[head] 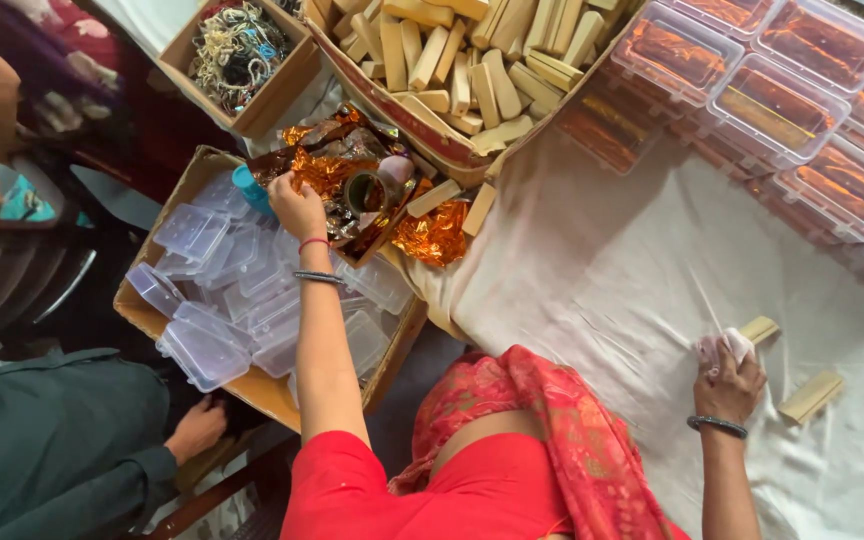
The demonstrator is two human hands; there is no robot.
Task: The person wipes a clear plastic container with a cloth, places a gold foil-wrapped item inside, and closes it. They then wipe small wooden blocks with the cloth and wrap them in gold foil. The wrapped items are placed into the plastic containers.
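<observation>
Head view: the left hand [297, 207], upper left of centre, pinches crinkled orange foil [324, 172] in a small tray above a cardboard box of clear plastic containers [204, 350]. The right hand [727, 378], lower right, clutches a wooden block [758, 329] wrapped in white cloth [735, 345] on the white sheet [612, 280]; another block [810, 397] lies just beside it.

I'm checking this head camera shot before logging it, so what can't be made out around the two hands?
- Left hand: fingertips buried in crinkled orange foil sheets; whether it grips one is hidden.
- Right hand: closed over a white cloth and pale wooden block; most of the block is covered.
- Clear lidded plastic boxes of orange-wrapped pieces: cut off by the top and right edges.
- Cardboard box of tangled bangles: too small to tell apart.
</observation>
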